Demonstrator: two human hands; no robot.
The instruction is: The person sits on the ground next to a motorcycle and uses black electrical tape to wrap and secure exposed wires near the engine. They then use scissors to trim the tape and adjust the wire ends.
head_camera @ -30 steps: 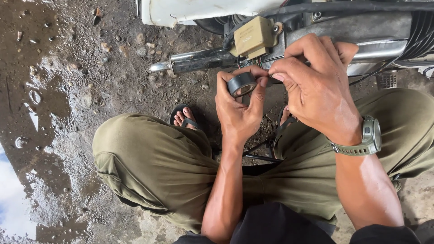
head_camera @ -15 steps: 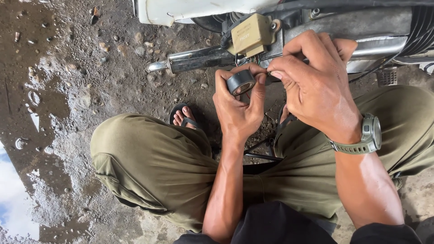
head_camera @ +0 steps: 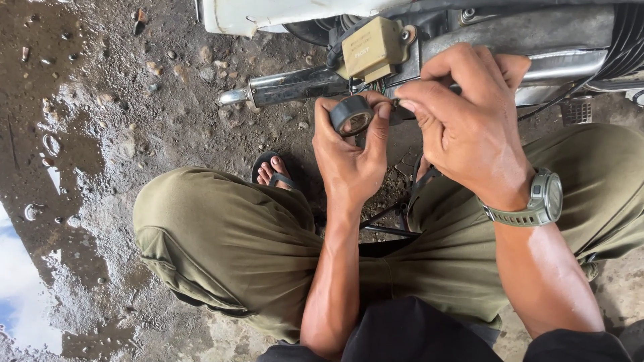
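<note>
- Left hand [head_camera: 349, 157] clamped on a roll of black tape [head_camera: 351, 114], held just below the tan box-shaped part [head_camera: 373, 48] on the motorcycle.
- Right hand [head_camera: 466, 124] pinched shut at the roll's right edge, likely on the tape's free end; fingers hide what it grips.
- Risk: the tape end could fold back and stick to itself if tension slackens.
- Risk: the roll could slip and drop onto wet grit below the tan part, fouling the adhesive.
- No work surface; bare muddy ground [head_camera: 100, 134], with a puddle well left of the tan part. Outdoors, person squatting.
</note>
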